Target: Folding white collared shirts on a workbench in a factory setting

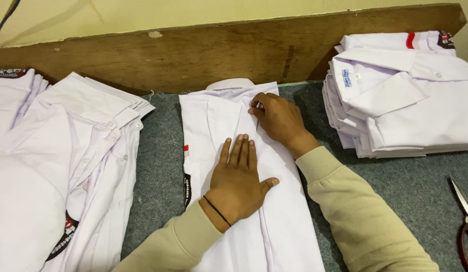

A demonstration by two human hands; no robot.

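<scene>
Grey felt-covered counter (410, 186) with a white shirt (284, 226) lying mid-frame, sides already folded in, lower part not yet folded up. Left hand (239, 184) lies flat on it, fingers spread and released; right hand (277, 118) pinches the placket near the collar. Folded stack (405, 100) upper right, unfolded pile (68, 166) left

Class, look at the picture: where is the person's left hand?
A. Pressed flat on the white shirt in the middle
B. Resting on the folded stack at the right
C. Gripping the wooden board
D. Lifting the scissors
A: the left hand lies palm down, fingers spread, on the white shirt on the grey cloth, while the right hand pinches its upper part.
</scene>
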